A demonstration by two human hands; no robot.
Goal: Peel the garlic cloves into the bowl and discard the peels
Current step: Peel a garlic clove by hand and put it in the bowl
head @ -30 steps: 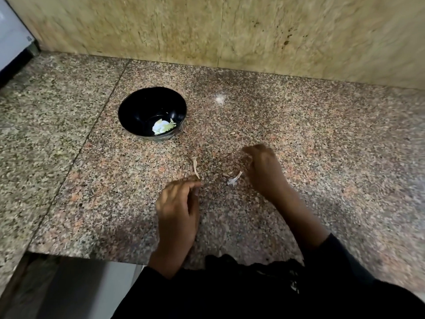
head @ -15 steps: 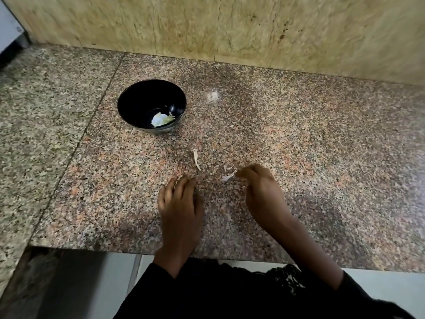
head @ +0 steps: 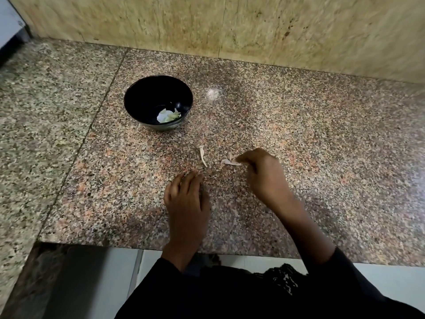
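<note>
From the head view: the black bowl (head: 158,102) sat toward the countertop's (head: 322,143) back-left, well beyond my hands, pale garlic (head: 168,116) inside it. A thin peel sliver (head: 203,156) lay just ahead of my left hand (head: 186,203), which rested flat, fingers relaxed. My right hand (head: 264,176) pinched a papery peel (head: 230,161) at its fingertips.

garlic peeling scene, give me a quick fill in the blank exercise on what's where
1. The peeled garlic lies inside the ____ bowl.
2. The right hand pinches a thin ____ at its fingertips.
3. The left hand rests on the ____ with nothing in its grip.
4. A loose peel strip lies between the bowl and the ____ hand.

Missing words: black; peel; countertop; left
</note>
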